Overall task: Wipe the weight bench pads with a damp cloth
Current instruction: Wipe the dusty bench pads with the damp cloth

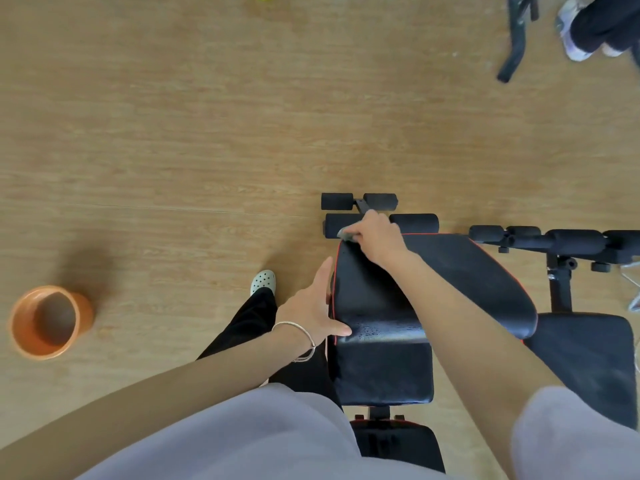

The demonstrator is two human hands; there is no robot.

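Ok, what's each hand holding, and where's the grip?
The right hand grips a bunched grey cloth, mostly hidden in the grip, at the far corner of the bench pad. The left hand holds nothing, resting open against the pad's edge.

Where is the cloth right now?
In the head view, the cloth is bunched in the right hand at the far left corner of the bench pad, just short of the foam rollers.

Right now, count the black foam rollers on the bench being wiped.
4 black foam rollers: far pair left and right; nearer pair flanking the right hand, which partly covers one.
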